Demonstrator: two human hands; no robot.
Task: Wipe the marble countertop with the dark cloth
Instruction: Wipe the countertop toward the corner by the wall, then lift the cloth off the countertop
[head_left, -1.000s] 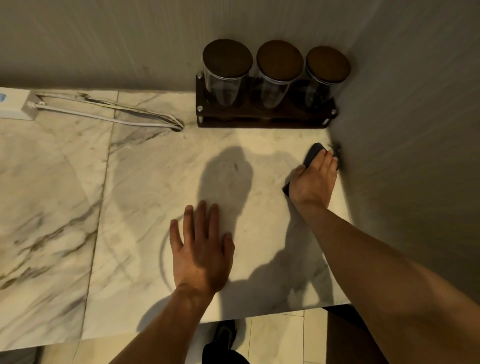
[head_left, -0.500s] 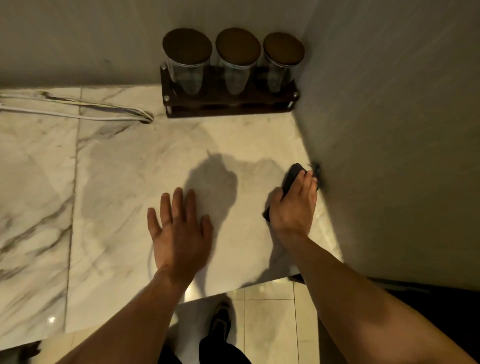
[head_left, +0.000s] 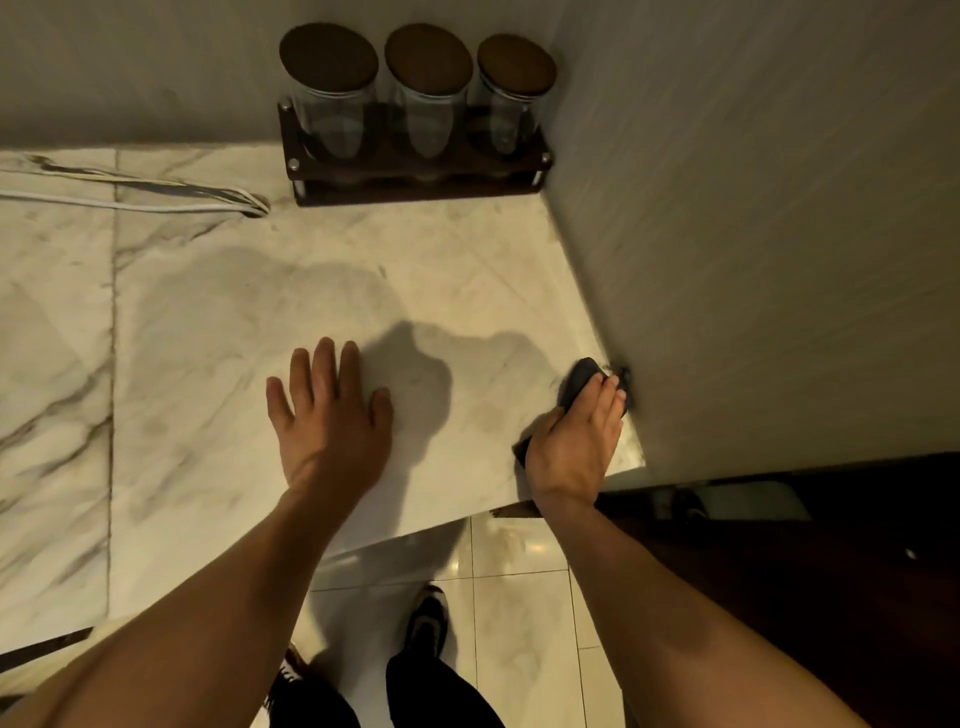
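The white marble countertop (head_left: 218, 332) with grey veins fills the left and middle of the view. My right hand (head_left: 574, 447) presses the dark cloth (head_left: 581, 382) flat on the marble beside the right-hand wall, near the counter's front corner. Most of the cloth is hidden under my palm; its far end and a bit by my wrist stick out. My left hand (head_left: 330, 415) lies flat on the marble to the left of it, fingers spread, holding nothing.
Three glass jars with wooden lids (head_left: 426, 88) stand in a dark rack (head_left: 415, 179) at the back corner. A white cable (head_left: 130, 200) runs along the back left. The grey wall (head_left: 753, 234) bounds the counter's right side. Tiled floor (head_left: 519, 597) lies below the front edge.
My right hand has dragged the cloth along the right wall from near the jar rack toward the counter's front edge. My left hand stays flat on the marble.
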